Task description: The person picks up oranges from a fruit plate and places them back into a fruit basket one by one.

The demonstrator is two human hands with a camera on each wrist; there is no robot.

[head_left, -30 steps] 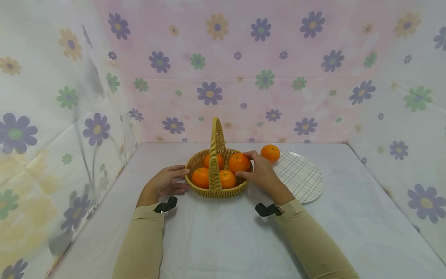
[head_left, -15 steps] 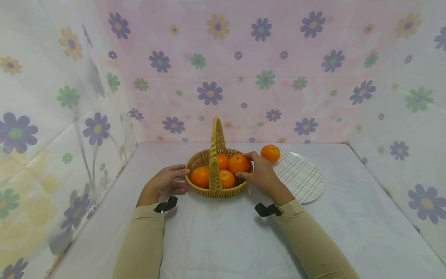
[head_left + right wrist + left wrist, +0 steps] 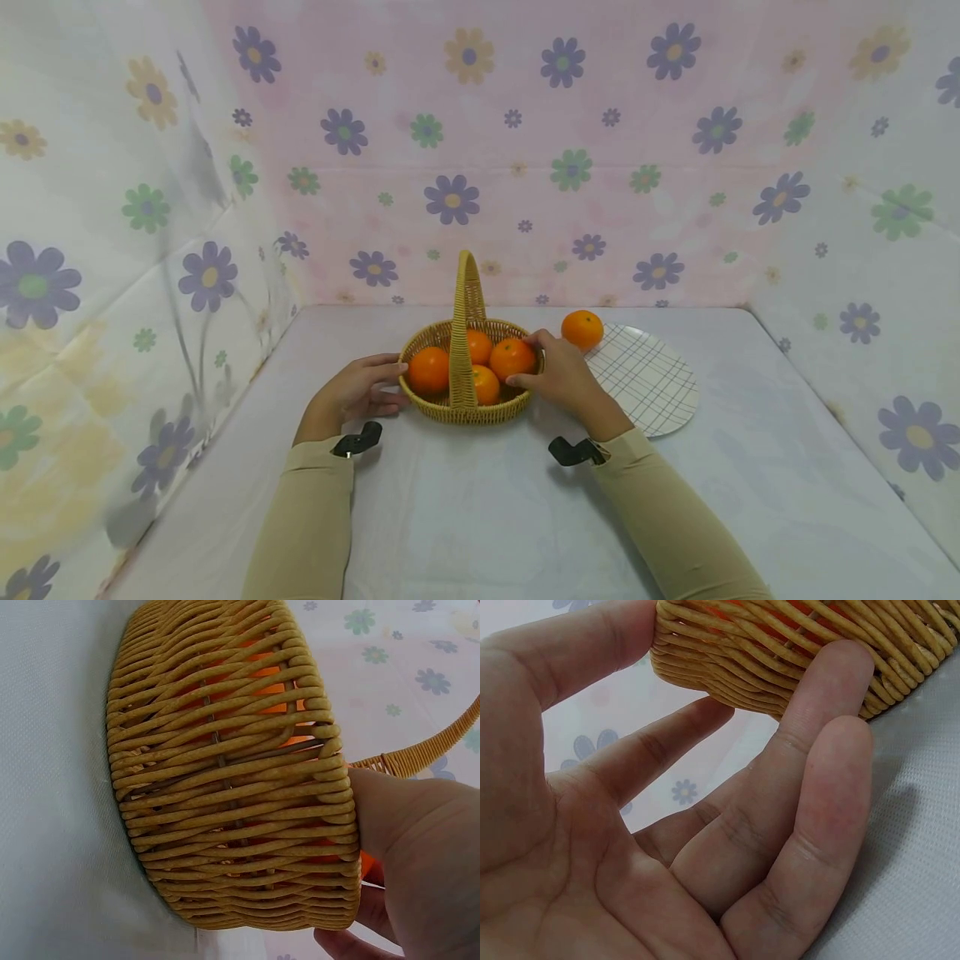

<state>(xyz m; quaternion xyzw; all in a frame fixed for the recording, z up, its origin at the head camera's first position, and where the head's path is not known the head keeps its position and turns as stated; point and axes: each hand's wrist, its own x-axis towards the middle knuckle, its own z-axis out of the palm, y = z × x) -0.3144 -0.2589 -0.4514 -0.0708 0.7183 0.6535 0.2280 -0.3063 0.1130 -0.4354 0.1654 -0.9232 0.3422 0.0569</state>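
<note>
A wicker basket point(image 3: 491, 414) with a tall arched handle stands on the table, several mandarin oranges inside it. My right hand point(image 3: 567, 379) reaches over the basket's right rim and grips one mandarin orange point(image 3: 512, 358) between thumb and fingers, low among the others. In the right wrist view the basket wall hides most of that fruit and the fingertips of the right hand point(image 3: 435, 847). At the basket's left end, my left hand point(image 3: 352, 392) holds the rim, thumb on top. The left wrist view shows the bent fingers point(image 3: 832, 802) of that hand against the outer weave.
Right of the basket lies a round white plate point(image 3: 645, 383) with a grid of thin lines. Another mandarin orange point(image 3: 582, 331) sits at the plate's far left edge. Flower-printed cloth walls point(image 3: 517, 150) enclose the white-covered table point(image 3: 480, 508) at the back and both sides.
The mandarin orange in my right hand has sunk lower into the basket and slightly left. The other fruits have shifted inside, the back one to the right. My left hand keeps its place.
</note>
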